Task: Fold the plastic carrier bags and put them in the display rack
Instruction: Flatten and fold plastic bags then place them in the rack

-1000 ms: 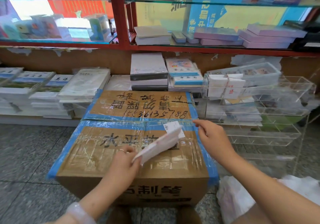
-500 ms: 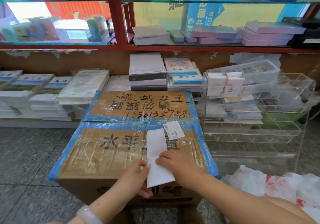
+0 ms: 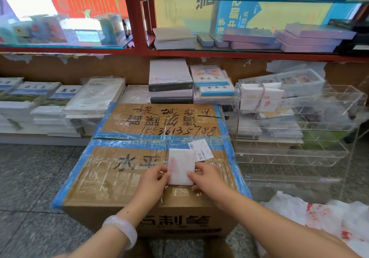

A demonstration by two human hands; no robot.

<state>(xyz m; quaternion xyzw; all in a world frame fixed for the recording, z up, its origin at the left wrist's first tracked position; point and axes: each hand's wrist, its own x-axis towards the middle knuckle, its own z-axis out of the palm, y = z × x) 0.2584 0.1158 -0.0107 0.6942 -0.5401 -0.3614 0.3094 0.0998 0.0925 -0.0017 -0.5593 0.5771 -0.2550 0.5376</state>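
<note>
- folded bag (image 3: 181, 165): a small white plastic rectangle, thin and faintly glossy, with a pale pink print showing through; it lies flat on the box (image 3: 127, 177), its long side running away from the person.
- left hand (image 3: 150, 183): at the bag's near-left edge; the grip pinches that edge, thumb on top, fingers curled beside it. a smooth, pale, translucent bangle (image 3: 121, 230) circles the wrist.
- right hand (image 3: 207, 179): at the bag's near-right edge; the grip pinches the edge, fingertips curled against the bag's side and onto the carton top. the bag sits between the two hands, its far half free of both.
- box: brown corrugated cardboard, rectangular, wrapped in wrinkled clear film with blue tape along the edges and black handwriting and print on top; a white label (image 3: 201, 149) with a barcode sits just beyond the bag, touching or overlapping its far-right corner.
- rack (image 3: 299, 143): clear acrylic, tiered, divided into square compartments, standing right of the box; a white folded stack (image 3: 259, 97) bound with a band sits in its top tier.
- loose bags (image 3: 319, 215): crumpled white plastic with red print, heaped on the floor at lower right, near the right forearm.
- floor (image 3: 30, 177): grey speckled stone tiles.
- shelves (image 3: 135, 17): red frame with glass boards, carrying flat books and boxes; more stacked books (image 3: 60, 105) lie low at left.
</note>
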